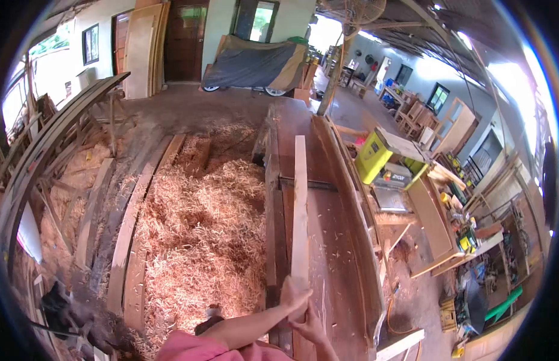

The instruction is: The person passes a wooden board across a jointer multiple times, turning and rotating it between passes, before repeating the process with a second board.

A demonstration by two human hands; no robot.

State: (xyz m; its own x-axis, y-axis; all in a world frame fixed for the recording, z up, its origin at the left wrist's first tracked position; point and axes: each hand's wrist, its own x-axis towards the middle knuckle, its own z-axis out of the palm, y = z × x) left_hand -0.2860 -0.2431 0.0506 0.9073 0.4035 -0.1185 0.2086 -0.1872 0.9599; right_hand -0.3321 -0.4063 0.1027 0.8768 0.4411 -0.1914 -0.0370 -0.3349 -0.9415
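Observation:
A long, narrow wooden board runs away from me along the dark workbench. Near its close end, my left hand is wrapped across it, the forearm coming in from the pink sleeve. Just below, my right hand grips the same end from the right side, fingers curled against the wood. The board's far end overlaps the back part of the bench in this view. Bits of shavings dot the bench surface beside it.
Heaped wood shavings cover the floor left of the bench, bordered by long planks. A green planer machine stands at right on a wooden stand. Farther back, a covered motorcycle is parked by the wall. Stacked lumber lies at left.

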